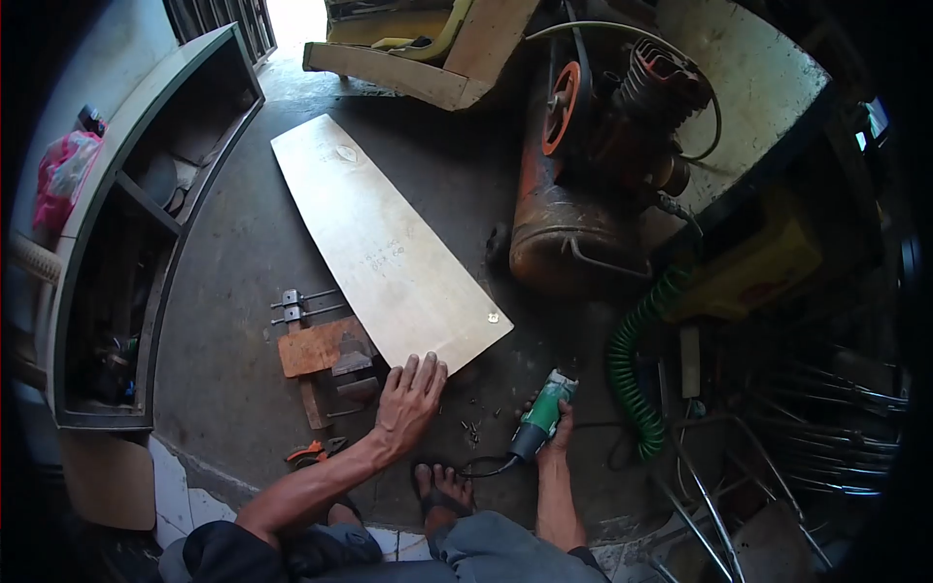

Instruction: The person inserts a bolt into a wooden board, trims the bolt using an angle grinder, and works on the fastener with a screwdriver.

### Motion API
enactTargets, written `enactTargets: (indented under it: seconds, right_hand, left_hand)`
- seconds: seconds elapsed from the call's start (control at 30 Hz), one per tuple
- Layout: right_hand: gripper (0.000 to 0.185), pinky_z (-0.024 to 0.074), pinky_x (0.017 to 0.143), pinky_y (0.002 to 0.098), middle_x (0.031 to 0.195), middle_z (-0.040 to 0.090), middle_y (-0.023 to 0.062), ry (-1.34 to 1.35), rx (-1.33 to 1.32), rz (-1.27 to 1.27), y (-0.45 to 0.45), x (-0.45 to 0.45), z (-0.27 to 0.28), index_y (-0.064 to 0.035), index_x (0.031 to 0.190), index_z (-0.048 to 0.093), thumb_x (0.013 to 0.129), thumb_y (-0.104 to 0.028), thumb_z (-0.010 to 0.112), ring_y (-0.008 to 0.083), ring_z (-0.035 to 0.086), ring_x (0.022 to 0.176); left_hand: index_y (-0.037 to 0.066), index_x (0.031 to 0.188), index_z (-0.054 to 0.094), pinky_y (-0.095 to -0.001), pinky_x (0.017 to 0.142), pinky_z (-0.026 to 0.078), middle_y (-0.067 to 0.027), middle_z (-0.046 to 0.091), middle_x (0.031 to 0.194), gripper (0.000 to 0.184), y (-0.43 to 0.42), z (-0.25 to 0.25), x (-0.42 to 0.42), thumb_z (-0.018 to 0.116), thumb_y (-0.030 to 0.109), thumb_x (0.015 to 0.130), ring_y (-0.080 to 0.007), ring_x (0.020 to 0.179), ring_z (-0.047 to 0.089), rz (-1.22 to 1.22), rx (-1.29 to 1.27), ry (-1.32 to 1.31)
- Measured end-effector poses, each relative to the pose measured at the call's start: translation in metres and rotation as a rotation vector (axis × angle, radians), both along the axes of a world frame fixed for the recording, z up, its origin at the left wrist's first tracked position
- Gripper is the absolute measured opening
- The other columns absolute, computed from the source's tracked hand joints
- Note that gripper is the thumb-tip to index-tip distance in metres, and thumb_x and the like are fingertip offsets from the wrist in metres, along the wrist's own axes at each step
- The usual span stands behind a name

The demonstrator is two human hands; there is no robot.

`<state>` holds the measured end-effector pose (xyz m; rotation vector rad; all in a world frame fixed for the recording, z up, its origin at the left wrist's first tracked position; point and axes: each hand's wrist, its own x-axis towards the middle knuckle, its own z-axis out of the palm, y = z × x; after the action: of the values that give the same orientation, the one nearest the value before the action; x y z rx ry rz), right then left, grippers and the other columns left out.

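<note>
My left hand (411,398) lies flat with its fingers stretched out on the near end of a long, tapered pale panel (389,248). The panel slants across the floor and bears faint handwritten marks. My right hand (556,428) is wrapped round a green and dark corded power tool (546,416), held upright to the right of the panel; its exact kind is unclear. A small pale piece (494,318) sits near the panel's right corner. Below, several small metal pieces (472,433) are scattered on the floor between my hands.
Left of the panel are a wooden block (316,348), metal clamp-like parts (293,305) and an orange tool (307,453). An air compressor (583,228) stands at the right, near a coiled green hose (622,374) and metal tube frames (719,515). A cabinet (146,126) lines the left.
</note>
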<state>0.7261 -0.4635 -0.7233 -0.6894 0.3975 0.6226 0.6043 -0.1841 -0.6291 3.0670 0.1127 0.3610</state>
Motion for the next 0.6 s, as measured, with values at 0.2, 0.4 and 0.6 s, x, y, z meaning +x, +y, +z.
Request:
enactTargets:
  seconds: [0.2,0.4,0.6]
  right_hand:
    - [0.051,0.0598,0.086,0.0463,0.101,0.068,0.0132,0.019,0.017,0.072,-0.015,0.012,-0.006,0.0000,0.120,0.060,0.089,-0.040,0.069,0.0267,0.069,0.090]
    - [0.054,0.0600,0.088,0.0447,0.104,0.069,0.0145,0.023,-0.060,0.033,-0.017,0.011,-0.013,0.0014,0.121,0.059,0.087,-0.039,0.075,0.0281,0.070,0.092]
    - [0.051,0.0633,0.076,0.0457,0.100,0.070,0.0162,0.111,-0.383,0.077,-0.019,0.010,0.001,-0.0012,0.115,0.059,0.085,-0.038,0.077,0.0294,0.073,0.079]
  left_hand:
    - [0.008,0.137,0.058,-0.0466,0.100,0.044,-0.0152,0.057,0.141,0.049,0.002,-0.015,0.005,0.060,0.016,0.089,-0.0324,0.127,0.053,0.032,0.021,-0.045]
    - [0.011,0.136,0.062,-0.0448,0.095,0.045,-0.0131,0.062,0.136,0.046,0.014,0.018,0.013,0.060,0.013,0.089,-0.0306,0.121,0.057,0.007,0.024,-0.141]
    - [0.011,0.112,0.075,-0.0439,0.096,0.048,-0.0091,0.074,0.115,0.028,0.066,0.138,0.038,0.067,0.010,0.086,-0.0267,0.107,0.067,-0.168,-0.045,-0.352]
